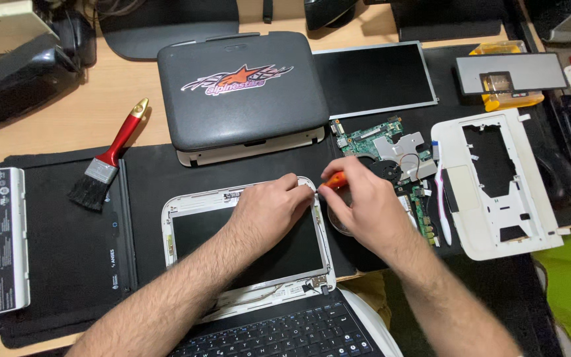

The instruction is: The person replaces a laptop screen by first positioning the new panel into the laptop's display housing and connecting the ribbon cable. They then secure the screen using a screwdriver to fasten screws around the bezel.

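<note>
The white screen bezel [166, 228] of a small laptop lies face up on the black work mat [54, 264], just in front of the person, with its dark display panel [246, 241] still seated inside and the black keyboard [285, 334] at the near edge. The left hand [269, 208] rests flat on the bezel's upper right part, fingers [292, 184] pressing down near the corner and holding nothing. The right hand [358, 205] is closed around an orange-handled screwdriver [334, 180], whose tip points at that same upper right corner; the tip itself is hidden between the two hands.

The step in hand looks like work on a fastening or clip at the bezel's top right corner, with the frame steadied by the other hand. The next move seems to call for a straight, steady tool and light pressure, since the thin plastic rim could crack or the panel beneath could be scratched.

Just right of the hands lies a green circuit board [365, 139] with a fan, then a white palm-rest shell [536, 198] with a toothbrush [441, 192] beside it. Behind the bezel sit a closed grey laptop lid [239, 112] and a bare display panel [371, 76]. To the left are a red-handled brush [107, 162] and a white battery pack [1, 238] on the tabletop [67, 112].
</note>
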